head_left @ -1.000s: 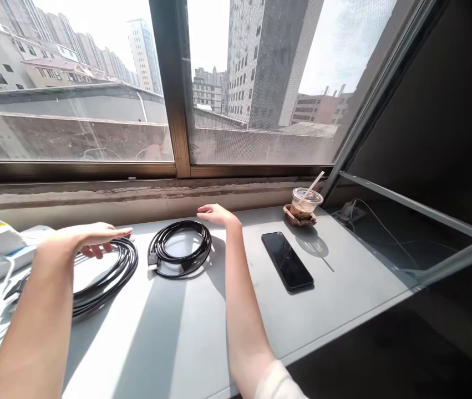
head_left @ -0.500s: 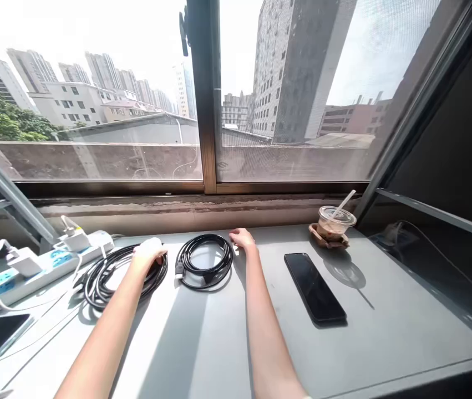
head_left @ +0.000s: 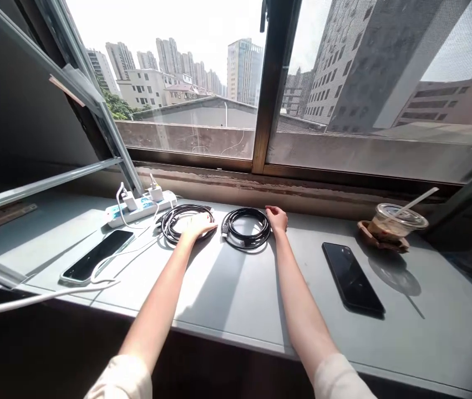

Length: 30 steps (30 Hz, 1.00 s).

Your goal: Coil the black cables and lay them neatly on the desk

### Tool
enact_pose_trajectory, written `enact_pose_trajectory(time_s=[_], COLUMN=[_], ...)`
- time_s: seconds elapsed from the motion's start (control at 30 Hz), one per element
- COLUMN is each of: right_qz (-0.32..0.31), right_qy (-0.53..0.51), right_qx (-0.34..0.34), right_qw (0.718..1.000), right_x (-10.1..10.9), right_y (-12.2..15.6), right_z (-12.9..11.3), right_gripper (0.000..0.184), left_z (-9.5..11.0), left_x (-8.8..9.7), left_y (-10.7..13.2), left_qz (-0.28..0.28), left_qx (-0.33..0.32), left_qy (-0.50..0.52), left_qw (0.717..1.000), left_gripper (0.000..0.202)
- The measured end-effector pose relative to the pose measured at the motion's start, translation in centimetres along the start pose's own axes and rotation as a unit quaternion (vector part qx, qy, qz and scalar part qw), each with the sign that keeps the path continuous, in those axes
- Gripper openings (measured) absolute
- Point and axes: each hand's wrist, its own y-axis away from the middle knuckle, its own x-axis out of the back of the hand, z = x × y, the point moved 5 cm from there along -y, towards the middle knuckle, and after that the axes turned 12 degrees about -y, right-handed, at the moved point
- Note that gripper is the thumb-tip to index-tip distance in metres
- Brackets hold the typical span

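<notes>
Two coiled black cables lie side by side on the grey sill table (head_left: 227,288) by the window. My left hand (head_left: 197,226) rests palm down on the right part of the larger left coil (head_left: 174,219), fingers lying flat. My right hand (head_left: 277,218) sits at the right edge of the smaller right coil (head_left: 245,228), fingers curled down against the table next to the cable; whether it grips the cable is not clear. Both arms reach straight forward from the near edge.
A white power strip (head_left: 138,207) with plugged chargers stands at the back left, its white lead running to a phone (head_left: 97,256) near the left front. A second dark phone (head_left: 352,277) lies right of centre. A plastic cup with a straw (head_left: 394,220) stands far right.
The view has swung left and pulled back, bringing the left phone and power strip into sight. My left hand has lowered onto the left coil; my right hand stays by the right coil.
</notes>
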Motion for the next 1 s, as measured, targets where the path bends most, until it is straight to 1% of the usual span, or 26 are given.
enact_pose_trajectory(time_s=[0.1,0.2,0.27,0.47,0.63,0.83,1.0], right_qz=[0.025,0.034,0.039,0.071,0.097,0.097,0.11], right_qy=[-0.038,-0.079,-0.104,-0.146,-0.143,-0.119,-0.113], right_qx=[0.021,0.032,0.038,0.044,0.048,0.063,0.063], right_qw=[0.999,0.996,0.993,0.986,0.984,0.986,0.985], right_x=[0.4,0.8,1.2,3.0,4.4,4.6,4.8], right_y=[0.3,0.8,1.2,3.4,5.2,6.0,6.2], right_z=[0.3,0.9,1.3,1.7,1.8,2.0,1.8], right_gripper=[0.035,0.043,0.045,0.034,0.028,0.023,0.023], left_z=[0.1,0.0,-0.1,0.0,0.1,0.1,0.5], left_x=[-0.7,-1.1,-1.2,-1.4,-1.8,-1.9,-1.8], left_y=[1.2,2.2,2.6,2.9,3.0,3.5,3.9], left_qz=[0.012,0.037,0.051,0.085,0.094,0.107,0.113], left_qx=[-0.021,-0.027,-0.028,-0.032,-0.041,-0.058,-0.069], left_qy=[-0.026,-0.031,-0.032,-0.039,-0.037,-0.033,-0.034], left_qw=[0.999,0.998,0.998,0.995,0.994,0.992,0.991], left_gripper=[0.025,0.028,0.03,0.026,0.037,0.035,0.041])
